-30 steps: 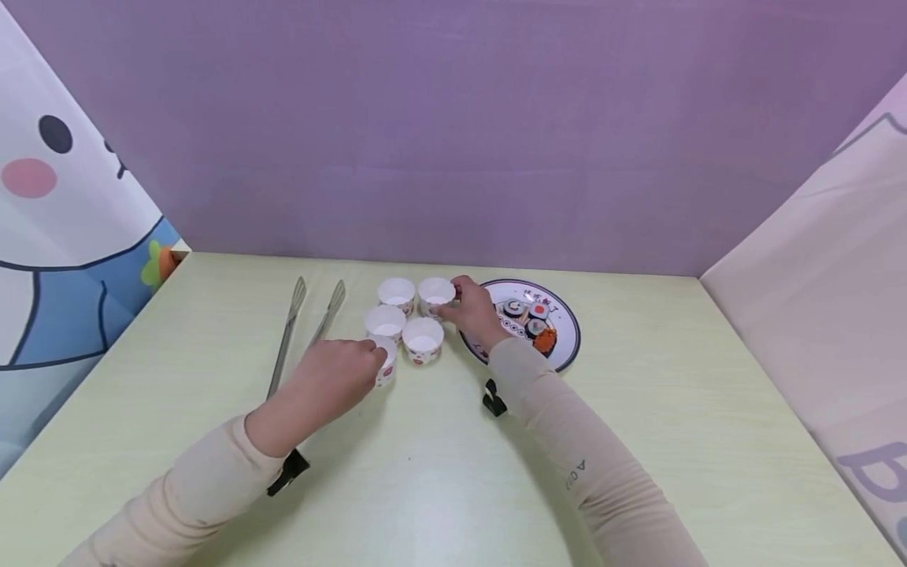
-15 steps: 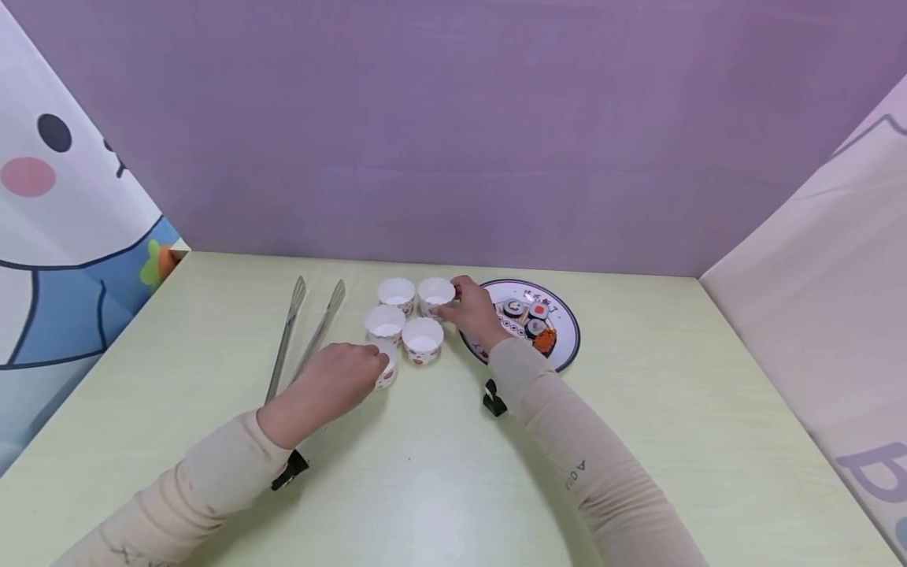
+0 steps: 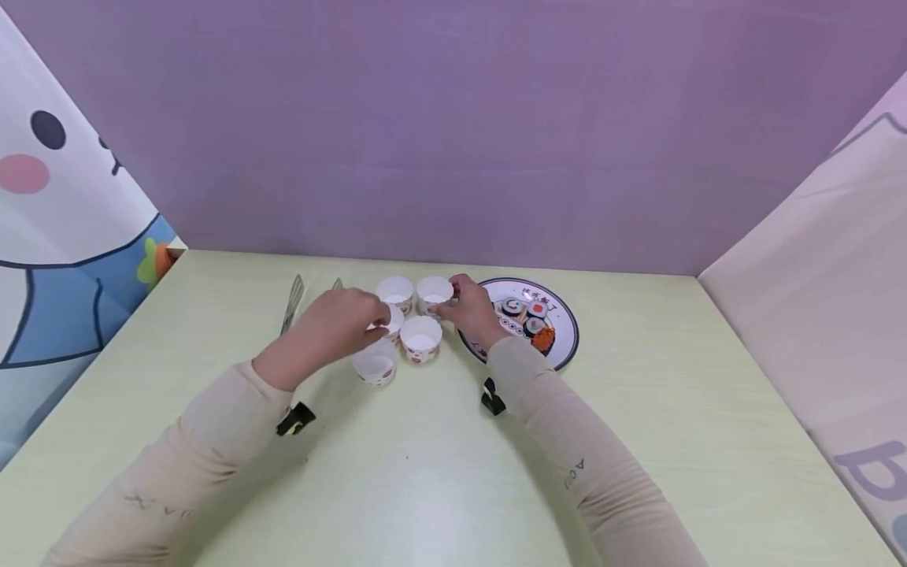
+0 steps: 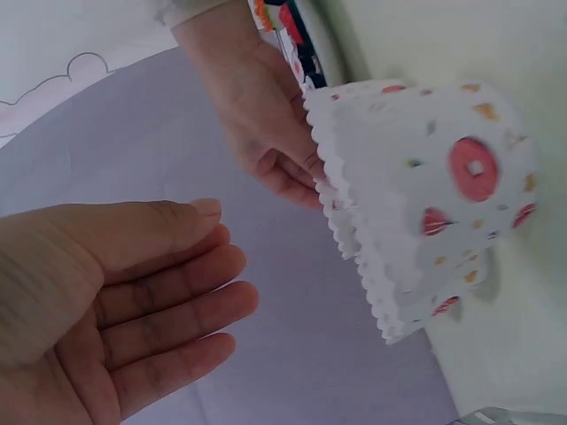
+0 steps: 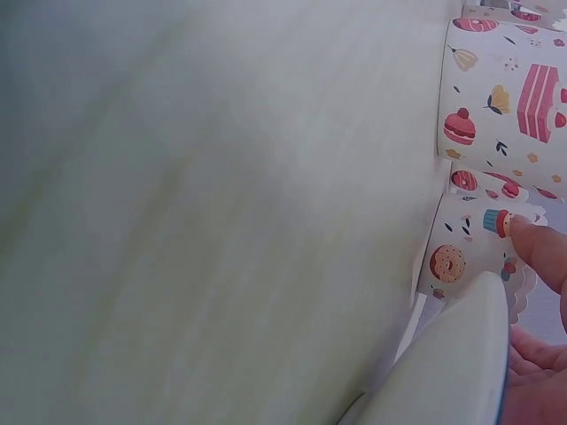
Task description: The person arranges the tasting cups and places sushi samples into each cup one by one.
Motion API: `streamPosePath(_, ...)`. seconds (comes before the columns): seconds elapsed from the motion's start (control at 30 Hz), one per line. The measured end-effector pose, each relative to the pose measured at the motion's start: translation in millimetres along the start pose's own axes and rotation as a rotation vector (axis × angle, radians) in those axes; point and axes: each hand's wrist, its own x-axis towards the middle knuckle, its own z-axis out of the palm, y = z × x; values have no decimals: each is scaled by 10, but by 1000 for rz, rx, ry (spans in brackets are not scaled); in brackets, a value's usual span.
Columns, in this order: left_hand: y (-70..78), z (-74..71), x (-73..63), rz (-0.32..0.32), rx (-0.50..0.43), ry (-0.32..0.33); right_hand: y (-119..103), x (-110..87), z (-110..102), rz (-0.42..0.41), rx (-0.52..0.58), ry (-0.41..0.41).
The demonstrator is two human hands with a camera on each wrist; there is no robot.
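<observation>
Left hand (image 3: 336,327) hovers near paper baking cups (image 3: 422,348), fingers loosely together. Right hand (image 3: 475,313) holds the back-right cup (image 3: 433,293) with its fingers

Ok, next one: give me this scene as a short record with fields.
Cups: five, white, printed, upright, grouped on the table
Left hand: fingers loosely extended, holding nothing, near the cups
Right hand: holds the back right cup
Plate: dark-rimmed, partly covered by the right hand
Metal utensil: left of the cups, only tips visible
</observation>
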Motion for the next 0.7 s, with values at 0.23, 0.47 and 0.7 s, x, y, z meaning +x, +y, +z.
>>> streamPosePath(0.23, -13, -34, 274, 52, -31, 19, -6, 10, 5, -17, -38, 15)
streamPosePath(0.47, -80, 15, 462, 57, -44, 12, -12, 24, -3, -22, -52, 12)
streamPosePath(0.7, -129, 94, 642, -2, -97, -22, -6, 16, 4, -13, -57, 1)
